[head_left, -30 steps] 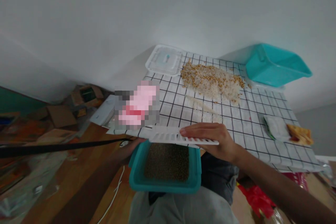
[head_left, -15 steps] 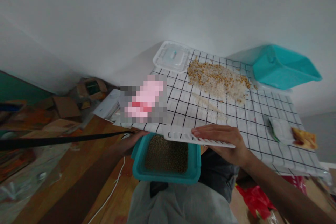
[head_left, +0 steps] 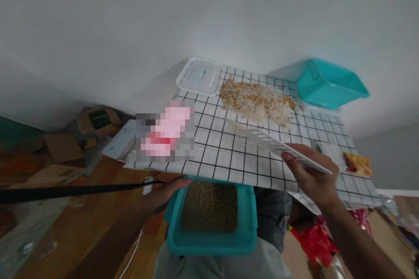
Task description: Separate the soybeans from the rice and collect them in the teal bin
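My left hand is closed on the rim of a teal plastic container at its far left corner. Small round brown beans or seeds fill the bottom of this container, which sits over my lap below the table edge. In my right hand is a flat white slotted plastic panel, gripped between thumb and fingers and tilted above the tablecloth. Beyond the panel lies a heap of whitish grains mixed with yellow kernels, with a thin scatter of pale grains nearer me.
The table has a white checked cloth. At the back stand a clear lid and a second teal container. A blurred-out pink item lies left, an orange-yellow packet right. A black strap crosses from the left.
My right hand has swung the slotted panel away from above the container to the right and over the tablecloth. The container's contents show more fully, with my left hand still at its rim.
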### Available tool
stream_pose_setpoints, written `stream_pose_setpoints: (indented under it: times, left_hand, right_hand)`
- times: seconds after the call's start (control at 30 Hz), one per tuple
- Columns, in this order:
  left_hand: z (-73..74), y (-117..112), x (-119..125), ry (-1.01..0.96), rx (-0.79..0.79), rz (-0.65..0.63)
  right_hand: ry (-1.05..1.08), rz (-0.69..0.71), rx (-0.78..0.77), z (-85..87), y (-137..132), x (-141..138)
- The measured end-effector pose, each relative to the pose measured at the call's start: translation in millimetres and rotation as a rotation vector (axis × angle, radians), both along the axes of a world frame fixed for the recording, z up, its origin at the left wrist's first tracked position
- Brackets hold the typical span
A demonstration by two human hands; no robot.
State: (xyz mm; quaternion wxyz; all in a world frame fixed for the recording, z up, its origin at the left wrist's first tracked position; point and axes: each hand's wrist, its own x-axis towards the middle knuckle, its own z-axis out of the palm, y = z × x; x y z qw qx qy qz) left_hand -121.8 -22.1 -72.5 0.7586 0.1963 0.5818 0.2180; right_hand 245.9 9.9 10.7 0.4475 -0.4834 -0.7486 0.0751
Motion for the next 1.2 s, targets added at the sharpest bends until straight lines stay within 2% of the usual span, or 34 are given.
stream_pose_setpoints:
  times: [0.07, 0.17, 0.27, 0.33, 0.43, 0.57, 0.87, 1.0, 1.2]
  left_hand:
    - [-10.3, 1, 8, -0.068, -0.022, -0.090]
    - [-18.9, -2, 21, -0.140, -0.030, -0.126]
    - [-21.8, -5, 29, -0.158, -0.093, -0.138]
    - [-22.9, -6, 29, -0.156, -0.133, -0.154]
    - [-25.2, -6, 23, -0.133, -0.167, -0.138]
    - [-29.3, -3, 10, -0.043, -0.189, -0.057]
    - [-42.5, -7, -5, -0.064, -0.220, 0.022]
    - [-38.5, -9, -10, -0.094, -0.238, -0.015]
    - [-34.8, -9, -14, 0.021, -0.232, 0.015]
  right_hand:
    - [0.000, -0.216, 0.002, -3.4, -12, 21]
    - [-0.017, -0.481, -0.102, -5.9, -40, 34]
    - [0.033, -0.559, -0.205, -7.7, -68, 20]
    - [0.054, -0.598, -0.209, -12.3, -78, 2]
    - [0.011, -0.556, -0.186, -24.9, -77, -26]
    - [-0.045, -0.465, -0.169, -38.3, -61, -52]
    - [-0.072, -0.297, -0.172, -40.7, -49, -97]
    - [-0.081, -0.285, -0.163, -43.6, -44, -112]
    - [-0.057, -0.273, -0.167, -43.7, -39, -133]
